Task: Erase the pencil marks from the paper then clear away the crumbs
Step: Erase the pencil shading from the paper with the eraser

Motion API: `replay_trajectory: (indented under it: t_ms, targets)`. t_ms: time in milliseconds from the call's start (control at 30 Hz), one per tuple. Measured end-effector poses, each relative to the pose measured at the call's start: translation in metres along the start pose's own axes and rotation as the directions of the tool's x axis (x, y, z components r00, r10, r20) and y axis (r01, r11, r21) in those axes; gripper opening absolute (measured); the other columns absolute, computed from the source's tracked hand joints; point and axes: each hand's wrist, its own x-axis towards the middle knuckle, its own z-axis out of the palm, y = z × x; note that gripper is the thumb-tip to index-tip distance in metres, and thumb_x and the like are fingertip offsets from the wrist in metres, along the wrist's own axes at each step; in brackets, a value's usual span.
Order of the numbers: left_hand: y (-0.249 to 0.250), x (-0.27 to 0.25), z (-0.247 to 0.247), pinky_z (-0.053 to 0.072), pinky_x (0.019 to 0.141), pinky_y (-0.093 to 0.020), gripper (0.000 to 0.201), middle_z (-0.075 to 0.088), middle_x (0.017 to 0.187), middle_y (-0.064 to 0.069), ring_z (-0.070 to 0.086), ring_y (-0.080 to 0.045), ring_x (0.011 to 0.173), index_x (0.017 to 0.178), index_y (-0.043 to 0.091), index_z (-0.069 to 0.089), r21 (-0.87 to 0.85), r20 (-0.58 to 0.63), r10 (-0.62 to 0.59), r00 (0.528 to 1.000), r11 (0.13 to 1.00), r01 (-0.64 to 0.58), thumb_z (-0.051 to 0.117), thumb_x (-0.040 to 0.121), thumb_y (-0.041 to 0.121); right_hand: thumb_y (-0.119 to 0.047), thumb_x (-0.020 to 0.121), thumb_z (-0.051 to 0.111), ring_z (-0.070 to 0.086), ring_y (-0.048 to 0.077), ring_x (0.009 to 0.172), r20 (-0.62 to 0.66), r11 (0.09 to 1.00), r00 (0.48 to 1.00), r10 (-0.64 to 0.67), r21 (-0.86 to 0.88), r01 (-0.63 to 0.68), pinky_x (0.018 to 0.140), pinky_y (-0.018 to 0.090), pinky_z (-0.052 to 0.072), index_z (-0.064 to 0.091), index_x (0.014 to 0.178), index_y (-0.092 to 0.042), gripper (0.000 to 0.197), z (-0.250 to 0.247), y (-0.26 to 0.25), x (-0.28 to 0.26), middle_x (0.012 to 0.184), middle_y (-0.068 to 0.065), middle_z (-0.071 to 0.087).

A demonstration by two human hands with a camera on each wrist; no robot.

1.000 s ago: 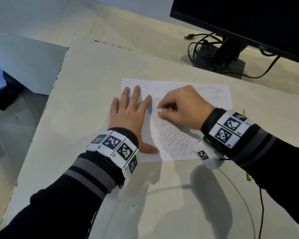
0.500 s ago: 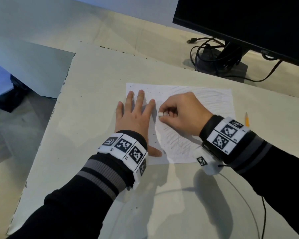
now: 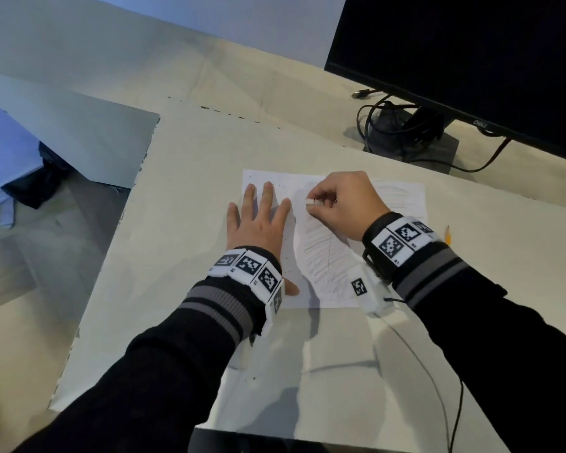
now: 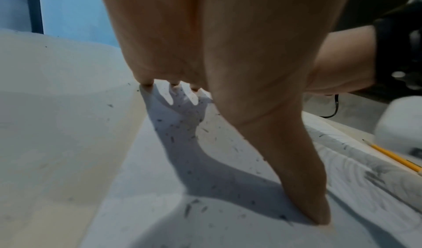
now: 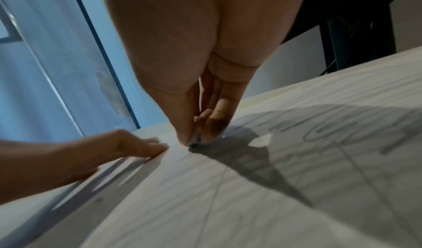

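Pinched a small white eraser (image 3: pixel 310 201) in right hand (image 3: pixel 340 204), tip down on pencil-marked paper (image 3: pixel 402 197); pressed left hand (image 3: pixel 258 223) flat, fingers straight, among crumbs (image 4: pixel 182 134).

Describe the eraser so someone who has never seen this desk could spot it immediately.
Start at the black Dell monitor and drop to the white sheet of paper lying in front of it. On the sheet, the right hand pinches a small white eraser at its fingertips. Unlike the yellow pencil lying right of the sheet, it is stubby, white and held.
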Motion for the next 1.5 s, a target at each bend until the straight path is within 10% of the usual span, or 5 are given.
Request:
replay_trajectory:
  t_ms: [267,433,633,1067,1500]
  targets:
    - [0.001,-0.001,0.000,-0.003,0.119,-0.058,0.153,-0.038,0.154,-0.011,-0.031,-0.039,0.144,0.150,0.022,-0.027,0.010,0.011,-0.001,1.000,1.000,0.001,0.076,0.053,0.079,-0.024,0.078,0.080,0.057,0.001,0.065,0.141,0.992,0.984,-0.111,-0.035,0.117,0.068,0.016,0.047,0.077,0.082,-0.021,0.005,-0.003,-0.002,0.001,0.075,-0.011,0.064]
    - [-0.001,0.000,0.002,-0.005,0.119,-0.058,0.152,-0.041,0.153,-0.011,-0.032,-0.038,0.143,0.149,0.021,-0.029,0.014,0.013,0.002,1.000,1.000,-0.003,0.075,0.055,0.079,-0.025,0.080,0.079,0.059,0.003,0.068,-0.064,0.999,0.997,-0.030,0.025,0.031,0.066,0.009,0.044,0.078,0.086,-0.019,0.009,0.004,0.004,0.006,0.077,-0.010,0.064]
    - [0.002,0.001,0.001,-0.001,0.119,-0.059,0.153,-0.038,0.154,-0.013,-0.030,-0.040,0.144,0.150,0.020,-0.026,0.023,0.012,-0.014,1.000,1.000,0.014,0.077,0.053,0.078,-0.024,0.080,0.080,0.061,0.004,0.067,0.000,0.998,1.000,-0.024,0.066,0.024,0.065,0.007,0.047,0.077,0.087,-0.019,0.010,0.002,0.003,0.002,0.077,-0.008,0.067]
    - [0.010,0.006,-0.003,0.006,0.118,-0.062,0.152,-0.027,0.156,-0.015,-0.021,-0.043,0.146,0.151,0.018,-0.017,0.055,0.011,-0.052,0.999,0.997,0.051,0.083,0.050,0.072,-0.017,0.083,0.076,0.061,0.013,0.068,-0.269,0.985,0.958,0.104,0.162,-0.062,0.072,0.022,0.055,0.076,0.090,-0.016,0.007,-0.014,0.030,0.018,0.084,-0.003,0.067]
    - [0.011,0.008,-0.002,0.010,0.118,-0.062,0.150,-0.026,0.156,-0.015,-0.018,-0.044,0.146,0.148,0.024,-0.030,0.072,-0.019,-0.061,0.998,0.995,0.062,0.082,0.058,0.069,-0.018,0.087,0.071,0.057,0.009,0.080,-0.187,0.995,0.977,-0.100,-0.019,0.098,0.079,0.027,0.053,0.075,0.095,-0.015,0.009,-0.001,0.027,0.017,0.092,-0.004,0.063]
